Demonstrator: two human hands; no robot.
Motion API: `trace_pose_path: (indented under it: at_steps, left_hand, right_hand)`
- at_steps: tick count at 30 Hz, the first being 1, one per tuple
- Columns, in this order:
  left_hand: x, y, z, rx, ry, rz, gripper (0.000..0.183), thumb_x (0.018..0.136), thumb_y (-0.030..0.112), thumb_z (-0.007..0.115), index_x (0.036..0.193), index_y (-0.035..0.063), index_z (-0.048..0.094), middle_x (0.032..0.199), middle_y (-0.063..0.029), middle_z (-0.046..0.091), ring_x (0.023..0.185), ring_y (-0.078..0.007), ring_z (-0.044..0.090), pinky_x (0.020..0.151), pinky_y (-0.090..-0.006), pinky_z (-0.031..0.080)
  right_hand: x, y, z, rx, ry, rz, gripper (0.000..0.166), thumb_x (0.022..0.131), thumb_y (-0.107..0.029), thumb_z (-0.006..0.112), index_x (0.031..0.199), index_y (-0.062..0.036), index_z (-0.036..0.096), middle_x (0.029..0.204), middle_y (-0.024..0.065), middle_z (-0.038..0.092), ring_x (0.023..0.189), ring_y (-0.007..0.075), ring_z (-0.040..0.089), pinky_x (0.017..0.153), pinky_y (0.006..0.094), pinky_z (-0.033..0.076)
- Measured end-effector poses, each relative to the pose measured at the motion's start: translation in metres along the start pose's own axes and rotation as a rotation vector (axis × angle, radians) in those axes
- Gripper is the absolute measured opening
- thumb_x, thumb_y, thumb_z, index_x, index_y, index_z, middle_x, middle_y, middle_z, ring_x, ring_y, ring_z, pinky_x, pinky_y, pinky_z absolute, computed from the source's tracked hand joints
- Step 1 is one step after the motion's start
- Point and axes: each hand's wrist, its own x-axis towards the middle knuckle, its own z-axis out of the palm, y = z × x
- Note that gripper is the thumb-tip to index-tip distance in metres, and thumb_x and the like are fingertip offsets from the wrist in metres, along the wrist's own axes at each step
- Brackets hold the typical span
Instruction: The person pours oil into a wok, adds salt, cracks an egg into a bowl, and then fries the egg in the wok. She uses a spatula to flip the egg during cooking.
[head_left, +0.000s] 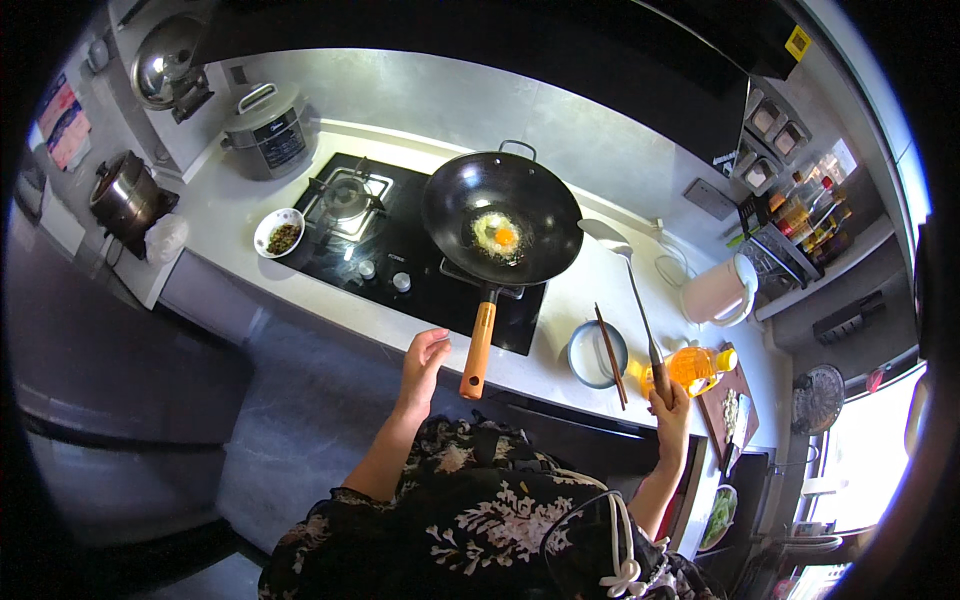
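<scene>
An egg (498, 234) with an orange yolk lies in the bottom of a black wok (465, 187) on the right burner of the gas hob (420, 262). The wok's wooden handle (480, 345) points towards me. My left hand (421, 373) is empty, fingers apart and slightly curled, just left of that handle. My right hand (672, 420) grips the dark handle of a metal spatula (640, 292), whose blade is raised beside the wok's right rim. Left of that hand, brown chopsticks (611, 356) rest across a blue-rimmed bowl (585, 352). A bottle of yellow oil (694, 367) stands behind the hand.
A patterned bowl of chopped food (279, 233) and a rice cooker (268, 135) stand left. At right are an electric kettle (720, 290), a bottle rack (784, 255) and a cutting board (739, 405) bearing a knife and chopped pieces. The range hood (480, 45) overhangs the back.
</scene>
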Motion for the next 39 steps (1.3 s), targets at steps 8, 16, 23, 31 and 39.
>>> trace_pose_path:
  at_steps: [8,16,23,31,39]
  left_hand:
    - [-0.001,0.002,0.008,0.000,-0.036,-0.045,0.033,0.089,0.022,0.058,0.115,0.0017,0.053,0.114,-0.0083,0.056,0.108,-0.0158,0.051,0.096,-0.0298,0.037]
    - [-0.002,0.005,0.011,-0.045,-0.054,-0.095,0.033,0.088,0.019,0.060,0.114,0.0006,0.052,0.112,-0.0094,0.056,0.107,-0.0158,0.051,0.096,-0.0295,0.038]
    - [-0.004,0.003,0.014,-0.057,-0.113,-0.103,0.032,0.090,0.021,0.056,0.114,0.0013,0.052,0.111,-0.0093,0.056,0.104,-0.0150,0.053,0.093,-0.0297,0.040]
    - [-0.008,0.005,0.016,-0.074,-0.153,-0.145,0.036,0.091,0.028,0.056,0.115,0.0021,0.051,0.110,-0.0081,0.057,0.101,-0.0135,0.054,0.091,-0.0299,0.040]
    - [-0.003,0.006,0.027,-0.343,-0.244,-0.349,0.034,0.095,0.026,0.051,0.120,0.0032,0.049,0.109,-0.0118,0.058,0.092,-0.0205,0.061,0.079,-0.0299,0.051]
  right_hand:
    - [0.001,0.002,0.003,0.008,0.024,-0.013,0.026,0.080,-0.008,0.066,0.102,0.0023,0.057,0.077,0.0028,0.054,0.065,0.0091,0.052,0.059,0.0206,0.044]
    - [-0.002,0.004,0.003,0.005,0.035,-0.034,0.025,0.083,-0.012,0.065,0.104,-0.0004,0.059,0.075,-0.0009,0.055,0.060,0.0059,0.050,0.054,0.0186,0.042]
    - [-0.013,-0.024,0.013,0.428,-0.207,0.143,0.025,0.094,-0.026,0.052,0.105,-0.0033,0.054,0.062,-0.0068,0.039,0.044,0.0007,0.030,0.039,0.0150,0.023]
    - [-0.014,-0.028,0.016,0.385,-0.091,0.078,0.027,0.090,-0.024,0.059,0.102,0.0000,0.056,0.060,-0.0046,0.042,0.044,0.0026,0.034,0.042,0.0173,0.031]
    - [-0.021,-0.042,0.024,0.364,-0.019,0.029,0.029,0.088,-0.018,0.060,0.114,-0.0069,0.054,0.071,-0.0019,0.045,0.050,0.0025,0.036,0.047,0.0167,0.032]
